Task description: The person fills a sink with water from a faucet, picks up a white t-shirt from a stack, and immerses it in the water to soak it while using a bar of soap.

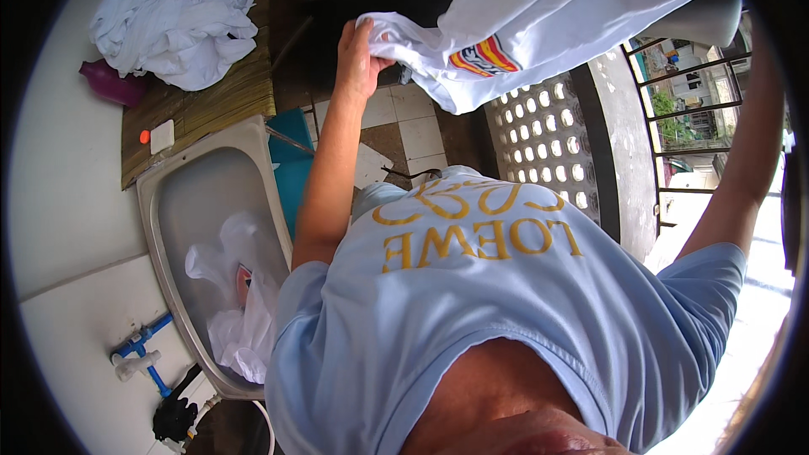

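A wet-looking white shirt with a red, yellow and black printed patch is held up at the top of the view. My left hand pinches one edge of it, thumb and fingers closed on the fabric. On the right side my right forearm reaches up to the rim of the picture; the hand itself is out of sight. Another white garment, with a small dark and red patch, lies in cloudy water in the metal sink at the left.
White clothes are heaped on a wooden counter beyond the sink, beside a purple container and a small white box. Blue pipes with a tap run along the wall. Barred window and perforated wall stand right.
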### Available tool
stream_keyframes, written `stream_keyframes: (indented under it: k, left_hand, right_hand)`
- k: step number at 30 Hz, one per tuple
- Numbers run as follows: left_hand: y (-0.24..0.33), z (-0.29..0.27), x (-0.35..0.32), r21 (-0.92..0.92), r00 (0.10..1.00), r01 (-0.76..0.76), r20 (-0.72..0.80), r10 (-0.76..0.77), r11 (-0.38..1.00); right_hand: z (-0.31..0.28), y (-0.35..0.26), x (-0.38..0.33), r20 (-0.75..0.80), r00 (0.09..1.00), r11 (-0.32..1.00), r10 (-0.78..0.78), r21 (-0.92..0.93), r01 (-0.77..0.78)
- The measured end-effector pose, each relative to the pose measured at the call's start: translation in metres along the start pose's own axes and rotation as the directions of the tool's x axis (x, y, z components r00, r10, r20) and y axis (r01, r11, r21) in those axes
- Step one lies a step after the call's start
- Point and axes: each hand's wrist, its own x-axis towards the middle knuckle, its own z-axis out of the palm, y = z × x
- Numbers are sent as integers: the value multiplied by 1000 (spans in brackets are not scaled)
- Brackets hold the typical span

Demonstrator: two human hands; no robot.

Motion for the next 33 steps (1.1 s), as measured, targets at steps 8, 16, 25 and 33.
stream_keyframes:
  k: [8, 16, 25, 33]
  left_hand:
    - [91, 100, 12, 122, 955, 63, 281, -95, 991]
    - [125, 102, -31, 356, 902, -235, 427, 67, 904]
    - [23, -28, -64, 810, 934, -357, 297, 200, 465]
    - [51, -22, -82, 718, 969, -147, 244, -48, 681]
  right_hand:
    - [210, 51, -3, 323, 946, 943, -30, 322, -80]
    - [280, 3, -18, 313, 949, 814, 44, 540, -216]
    - [278, 25, -9, 385, 919, 642, 88, 684, -348]
    - [286, 72, -15, 437, 826, 517, 357, 644, -564]
